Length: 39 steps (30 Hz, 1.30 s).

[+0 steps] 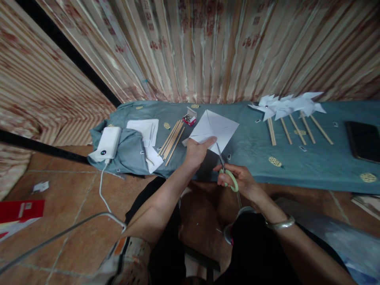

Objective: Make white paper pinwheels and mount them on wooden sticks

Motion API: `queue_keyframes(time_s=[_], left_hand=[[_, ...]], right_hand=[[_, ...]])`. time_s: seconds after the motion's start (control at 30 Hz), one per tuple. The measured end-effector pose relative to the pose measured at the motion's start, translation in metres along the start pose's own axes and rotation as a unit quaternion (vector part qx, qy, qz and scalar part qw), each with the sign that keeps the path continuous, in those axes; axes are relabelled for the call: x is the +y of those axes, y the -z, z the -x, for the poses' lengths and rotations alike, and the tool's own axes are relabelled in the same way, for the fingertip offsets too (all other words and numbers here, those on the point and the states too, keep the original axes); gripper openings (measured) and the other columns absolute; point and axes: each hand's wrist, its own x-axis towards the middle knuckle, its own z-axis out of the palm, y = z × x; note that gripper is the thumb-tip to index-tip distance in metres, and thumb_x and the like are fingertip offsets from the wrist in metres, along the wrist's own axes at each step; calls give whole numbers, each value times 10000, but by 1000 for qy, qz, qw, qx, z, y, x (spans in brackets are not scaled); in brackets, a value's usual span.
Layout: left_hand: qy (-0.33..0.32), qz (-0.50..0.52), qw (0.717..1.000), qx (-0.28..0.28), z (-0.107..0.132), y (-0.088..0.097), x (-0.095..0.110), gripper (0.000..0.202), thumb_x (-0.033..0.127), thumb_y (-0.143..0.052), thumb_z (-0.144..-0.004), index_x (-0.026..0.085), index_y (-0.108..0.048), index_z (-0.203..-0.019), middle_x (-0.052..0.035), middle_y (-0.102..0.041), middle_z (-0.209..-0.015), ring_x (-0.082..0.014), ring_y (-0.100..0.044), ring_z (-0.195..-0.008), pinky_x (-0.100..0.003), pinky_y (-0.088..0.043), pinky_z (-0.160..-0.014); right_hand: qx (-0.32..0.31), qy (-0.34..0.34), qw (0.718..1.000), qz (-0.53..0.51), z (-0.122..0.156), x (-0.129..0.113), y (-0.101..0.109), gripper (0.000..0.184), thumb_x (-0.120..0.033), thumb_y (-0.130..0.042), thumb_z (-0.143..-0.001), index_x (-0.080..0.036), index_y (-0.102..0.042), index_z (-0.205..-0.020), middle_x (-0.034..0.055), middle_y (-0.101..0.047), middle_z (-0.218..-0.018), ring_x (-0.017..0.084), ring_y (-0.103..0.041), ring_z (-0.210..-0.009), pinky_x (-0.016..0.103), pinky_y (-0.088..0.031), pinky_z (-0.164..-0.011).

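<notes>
My left hand (197,151) grips a square sheet of white paper (218,126) by its near left edge, thumb lying on top. Slits or creases run from the paper's corners toward its middle. In my right hand (242,178) is a pair of scissors (232,181) with light green handles. Their blades reach the paper's near corner, close to my left thumb; whether they are cutting into it I cannot tell. Behind the paper stands a small open box of pins (189,118). Left of it lie several wooden sticks (171,140).
Several white paper pinwheels (289,107) on sticks lie at the right, with a dark phone (362,140) beyond. White paper sheets (150,128) and a white power bank (109,142) with a cable are at the left. A teal cloth (252,154) covers the narrow table; a patterned curtain (190,51) hangs behind.
</notes>
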Motion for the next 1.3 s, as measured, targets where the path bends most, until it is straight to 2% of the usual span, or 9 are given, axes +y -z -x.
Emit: queue_keyframes(time_s=[0.17, 0.4, 0.83, 1.17, 1.3], left_hand=[[8, 8, 1000, 0, 1, -1, 0, 373, 286, -801, -607, 126, -685, -923, -90, -731, -888, -250, -683, -869, -381, -508, -864], [14, 4, 1000, 10, 1, -2, 1, 476, 277, -806, -597, 125, -681, -1030, -86, -740, -930, -234, -684, -866, -360, -516, -854], [5, 6, 1000, 9, 0, -3, 1, 446, 227, -780, -618, 126, -680, -1040, -84, -743, -939, -230, -688, -900, -353, -511, -882], [13, 16, 1000, 15, -2, -2, -4, 494, 279, -795, -595, 132, -672, -1050, -91, -742, -950, -232, -688, -863, -359, -515, -854], [25, 10, 999, 21, -2, -3, -2, 445, 275, -788, -589, 147, -682, -1002, -80, -741, -943, -227, -680, -872, -353, -519, -852]], right_hand=[[5, -4, 1000, -3, 0, -2, 0, 453, -552, -756, -654, -179, -664, -893, -13, -621, -608, 123, -585, -538, 246, -467, -510], [6, -6, 1000, 5, 0, -1, 0, 441, -541, -757, -658, -180, -666, -896, -9, -626, -609, 133, -592, -546, 251, -462, -507], [16, -8, 1000, -13, -1, 3, -2, 448, -559, -761, -647, -185, -667, -874, -12, -616, -606, 123, -579, -532, 242, -453, -492], [21, -16, 1000, -8, 0, 4, -2, 411, -528, -757, -662, -180, -662, -859, -19, -609, -564, 107, -536, -507, 234, -417, -480], [24, -16, 999, -13, 0, 2, -2, 421, -545, -760, -647, -185, -654, -837, -24, -600, -558, 109, -535, -499, 239, -418, -473]])
